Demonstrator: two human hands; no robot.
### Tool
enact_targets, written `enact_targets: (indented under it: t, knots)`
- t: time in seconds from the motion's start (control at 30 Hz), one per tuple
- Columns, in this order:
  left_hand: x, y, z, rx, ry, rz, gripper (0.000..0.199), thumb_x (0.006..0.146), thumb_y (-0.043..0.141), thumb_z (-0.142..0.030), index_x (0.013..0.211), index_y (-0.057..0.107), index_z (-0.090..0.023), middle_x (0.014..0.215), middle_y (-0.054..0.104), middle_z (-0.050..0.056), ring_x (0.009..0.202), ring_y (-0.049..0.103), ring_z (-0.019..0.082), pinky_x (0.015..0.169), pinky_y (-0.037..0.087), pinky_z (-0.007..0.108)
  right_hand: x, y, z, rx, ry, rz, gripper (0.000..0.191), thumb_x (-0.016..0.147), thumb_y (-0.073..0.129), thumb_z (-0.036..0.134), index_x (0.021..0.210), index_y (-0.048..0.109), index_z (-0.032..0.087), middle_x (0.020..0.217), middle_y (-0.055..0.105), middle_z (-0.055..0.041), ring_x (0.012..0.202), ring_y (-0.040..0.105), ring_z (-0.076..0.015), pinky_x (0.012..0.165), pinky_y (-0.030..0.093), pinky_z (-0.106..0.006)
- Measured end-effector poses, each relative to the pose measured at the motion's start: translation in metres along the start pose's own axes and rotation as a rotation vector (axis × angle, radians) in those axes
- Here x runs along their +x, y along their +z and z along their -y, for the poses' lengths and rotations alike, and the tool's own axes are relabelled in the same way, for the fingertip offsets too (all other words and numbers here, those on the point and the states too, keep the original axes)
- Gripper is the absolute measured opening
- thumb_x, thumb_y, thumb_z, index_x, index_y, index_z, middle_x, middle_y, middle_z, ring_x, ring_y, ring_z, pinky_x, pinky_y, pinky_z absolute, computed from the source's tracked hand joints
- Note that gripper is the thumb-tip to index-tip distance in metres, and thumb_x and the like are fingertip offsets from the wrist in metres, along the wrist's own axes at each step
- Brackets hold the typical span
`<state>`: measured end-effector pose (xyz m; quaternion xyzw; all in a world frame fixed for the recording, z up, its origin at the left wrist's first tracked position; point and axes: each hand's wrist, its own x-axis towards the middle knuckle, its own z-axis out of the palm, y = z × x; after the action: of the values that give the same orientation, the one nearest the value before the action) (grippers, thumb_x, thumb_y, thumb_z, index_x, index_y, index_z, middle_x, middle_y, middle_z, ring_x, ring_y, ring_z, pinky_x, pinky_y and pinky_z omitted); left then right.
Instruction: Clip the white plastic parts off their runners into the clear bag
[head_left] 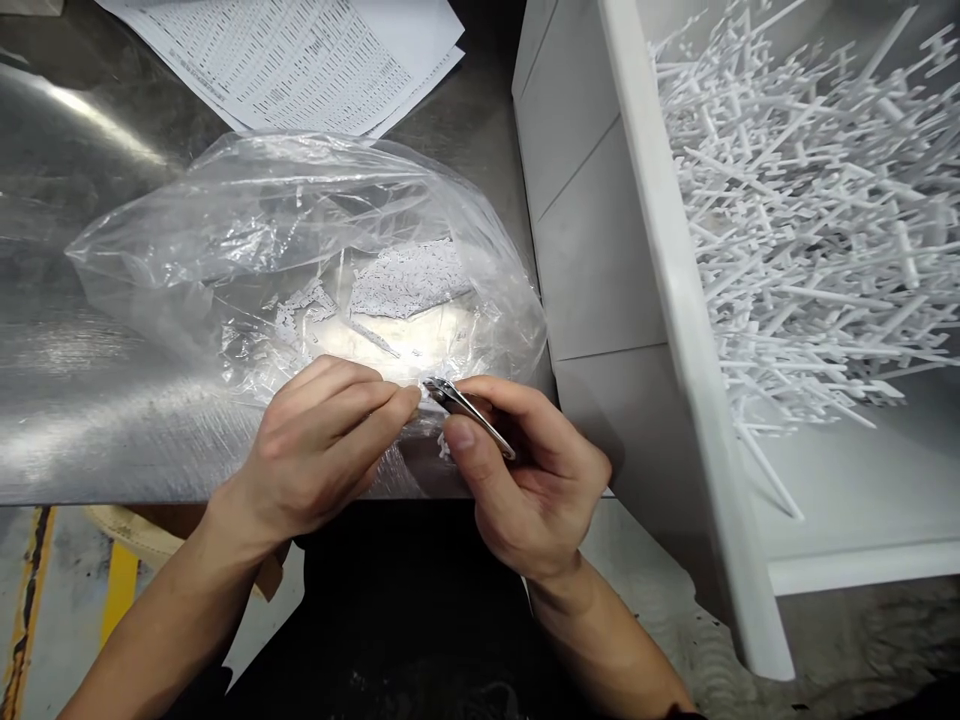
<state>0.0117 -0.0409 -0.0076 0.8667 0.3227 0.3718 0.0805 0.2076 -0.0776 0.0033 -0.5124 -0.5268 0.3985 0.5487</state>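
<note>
My right hand [536, 465] is closed around a metal nail clipper [472, 415], with its jaws pointing left. Close to those jaws, my left hand [326, 440] pinches a small white piece, mostly hidden by the fingertips. Both hands are above the near edge of the metal table, in front of a clear plastic bag [255, 225]. Many tiny white parts [409, 278] lie in a heap at the bag, and a few more are scattered left of that heap.
A large white bin [660, 250] on the right holds a tangle of white plastic sprues [817, 220]. Printed sheets [300, 60] lie at the back of the metal table [60, 330]. Below its front edge, a cardboard box [142, 530] shows at the left.
</note>
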Motion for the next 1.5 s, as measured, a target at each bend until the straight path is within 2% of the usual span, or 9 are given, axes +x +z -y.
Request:
enact_targets:
  t: [0.17, 0.37, 0.5, 0.6, 0.93, 1.07, 1.17, 1.33, 1.5]
  knots:
    - [0.000, -0.001, 0.000, 0.003, 0.044, 0.026, 0.021, 0.102, 0.060, -0.003, 0.118, 0.069, -0.011, 0.101, 0.079, 0.009, 0.091, 0.073, 0.024, 0.076, 0.055, 0.040, 0.000, -0.001, 0.000, -0.030, -0.017, -0.010, 0.021, 0.095, 0.082, 0.022, 0.114, 0.081, 0.031, 0.075, 0.070, 0.0011, 0.057, 0.056, -0.0179, 0.053, 0.051, -0.036]
    - [0.001, 0.000, 0.000, 0.030, 0.067, 0.010, 0.015, 0.102, 0.064, -0.003, 0.114, 0.068, -0.011, 0.102, 0.078, 0.007, 0.091, 0.072, 0.022, 0.076, 0.056, 0.039, 0.001, -0.002, 0.002, -0.026, -0.056, 0.023, 0.020, 0.096, 0.080, 0.019, 0.114, 0.081, 0.028, 0.087, 0.080, -0.0003, 0.067, 0.070, -0.0190, 0.064, 0.062, -0.035]
    - [0.001, 0.002, 0.000, 0.061, 0.076, 0.032, 0.015, 0.100, 0.065, -0.001, 0.112, 0.070, -0.008, 0.099, 0.077, 0.008, 0.090, 0.070, 0.022, 0.074, 0.053, 0.039, 0.001, -0.001, 0.001, -0.039, -0.031, 0.010, 0.014, 0.096, 0.081, 0.022, 0.111, 0.082, 0.025, 0.077, 0.074, 0.0011, 0.061, 0.063, -0.0158, 0.056, 0.057, -0.031]
    - [0.001, 0.003, 0.000, 0.076, 0.081, 0.039, 0.012, 0.100, 0.064, -0.002, 0.109, 0.069, -0.009, 0.095, 0.075, 0.007, 0.087, 0.068, 0.021, 0.073, 0.051, 0.039, 0.003, 0.000, -0.001, -0.001, -0.022, 0.012, 0.013, 0.097, 0.081, 0.024, 0.110, 0.082, 0.025, 0.077, 0.074, 0.0012, 0.062, 0.063, -0.0148, 0.057, 0.057, -0.029]
    - [0.002, 0.005, 0.001, 0.102, 0.042, 0.048, 0.017, 0.102, 0.066, -0.006, 0.116, 0.067, -0.015, 0.093, 0.075, 0.004, 0.086, 0.070, 0.020, 0.074, 0.056, 0.037, 0.006, 0.005, 0.001, 0.096, 0.061, -0.021, 0.009, 0.100, 0.078, 0.022, 0.109, 0.082, 0.025, 0.095, 0.086, -0.0013, 0.080, 0.080, -0.0187, 0.076, 0.068, -0.034]
    - [0.004, 0.003, 0.001, 0.070, -0.021, 0.042, 0.022, 0.097, 0.069, -0.001, 0.112, 0.066, -0.017, 0.088, 0.076, 0.001, 0.081, 0.071, 0.018, 0.073, 0.057, 0.035, 0.009, 0.005, -0.001, 0.145, 0.093, -0.081, 0.009, 0.097, 0.081, 0.021, 0.105, 0.082, 0.026, 0.087, 0.083, 0.0011, 0.072, 0.075, -0.0152, 0.068, 0.065, -0.028]
    - [0.004, 0.001, 0.000, 0.059, -0.089, 0.024, 0.022, 0.096, 0.071, 0.000, 0.109, 0.069, -0.018, 0.087, 0.075, 0.000, 0.080, 0.070, 0.016, 0.075, 0.057, 0.033, 0.009, 0.001, -0.002, 0.208, 0.107, -0.109, 0.012, 0.096, 0.079, 0.020, 0.105, 0.081, 0.027, 0.075, 0.074, 0.0045, 0.060, 0.065, -0.0111, 0.058, 0.058, -0.023]
    - [0.004, -0.002, -0.001, 0.054, -0.136, -0.062, 0.016, 0.095, 0.076, -0.003, 0.100, 0.070, -0.016, 0.082, 0.073, 0.000, 0.078, 0.070, 0.014, 0.076, 0.057, 0.031, 0.002, -0.011, 0.001, 0.117, 0.079, 0.006, 0.015, 0.093, 0.080, 0.018, 0.105, 0.082, 0.026, 0.071, 0.067, 0.0038, 0.058, 0.058, -0.0123, 0.052, 0.051, -0.024]
    - [0.004, -0.004, 0.000, 0.067, -0.147, -0.049, 0.012, 0.100, 0.072, -0.007, 0.102, 0.070, -0.018, 0.085, 0.075, 0.000, 0.081, 0.072, 0.014, 0.079, 0.058, 0.032, -0.002, -0.015, 0.002, 0.045, 0.066, 0.077, 0.017, 0.093, 0.081, 0.021, 0.109, 0.080, 0.026, 0.071, 0.069, 0.0024, 0.058, 0.061, -0.0155, 0.052, 0.049, -0.029]
